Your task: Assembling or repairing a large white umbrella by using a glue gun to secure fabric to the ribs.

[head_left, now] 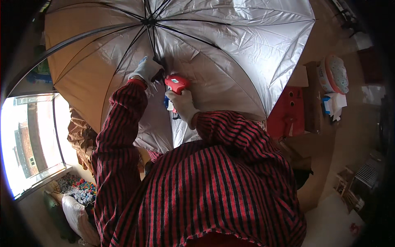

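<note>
The umbrella (218, 72) lies before the person (214, 185), hub (149, 22) beyond the left hand (146, 69). Further right, the tool (177, 82) is in the fingers (171, 96) of the right hand (186, 107). Left of the umbrella is 1 window (31, 142); right, 1 tub (324, 73).

Glossy cloth umbrella (205, 61), smooth plastic tool (177, 82)

Red pistol-shaped plastic tool (179, 85): small pale-and-green label (175, 80) on its upper body, too small to read.
Left hand (147, 69): blue printing on its white fabric glove (141, 72), illegible.
Round white tub with an orange-red rim (330, 77): dark marks on its side, unreadable.
Readable text: none.
</note>
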A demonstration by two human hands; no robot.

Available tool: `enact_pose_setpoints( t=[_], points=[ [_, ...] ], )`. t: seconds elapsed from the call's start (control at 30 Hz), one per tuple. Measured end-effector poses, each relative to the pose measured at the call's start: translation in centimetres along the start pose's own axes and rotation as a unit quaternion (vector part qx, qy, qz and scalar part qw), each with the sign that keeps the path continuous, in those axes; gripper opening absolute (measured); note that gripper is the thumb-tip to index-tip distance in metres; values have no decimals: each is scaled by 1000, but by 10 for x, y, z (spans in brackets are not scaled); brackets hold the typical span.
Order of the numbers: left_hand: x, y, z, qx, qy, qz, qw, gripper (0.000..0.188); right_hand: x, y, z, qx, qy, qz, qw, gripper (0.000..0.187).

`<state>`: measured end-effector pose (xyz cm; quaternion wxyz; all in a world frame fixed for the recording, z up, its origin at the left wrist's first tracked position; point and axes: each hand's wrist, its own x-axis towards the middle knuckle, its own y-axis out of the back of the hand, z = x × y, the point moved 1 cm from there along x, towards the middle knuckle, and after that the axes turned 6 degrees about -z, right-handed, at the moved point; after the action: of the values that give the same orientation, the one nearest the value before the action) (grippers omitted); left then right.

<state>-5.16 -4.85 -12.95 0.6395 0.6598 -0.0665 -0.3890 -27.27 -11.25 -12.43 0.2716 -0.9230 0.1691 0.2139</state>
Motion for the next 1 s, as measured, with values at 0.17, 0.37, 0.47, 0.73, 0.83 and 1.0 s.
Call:
enact_pose_setpoints(
  t=[0.17,0.37,0.47,0.73,0.83,1.0],
  points=[
    [-2,4,-10,364,-195,-112,904,23,5,-3,17,26,41,-19,999,16],
    [-6,26,-5,-149,-24,-137,979,25,12,1,22,19,49,-6,999,17],
    [-12,27,7,-232,55,-136,962,26,13,3,20,-10,54,22,998,18],
    [-15,29,-2,-193,-24,-71,978,28,13,1,16,-28,71,-4,997,20],
    [-12,26,-5,-56,-229,6,972,29,12,3,17,-49,78,2,996,20],
    [-4,27,-2,-182,26,-67,981,31,13,9,16,-49,53,-7,997,20]
  ],
)
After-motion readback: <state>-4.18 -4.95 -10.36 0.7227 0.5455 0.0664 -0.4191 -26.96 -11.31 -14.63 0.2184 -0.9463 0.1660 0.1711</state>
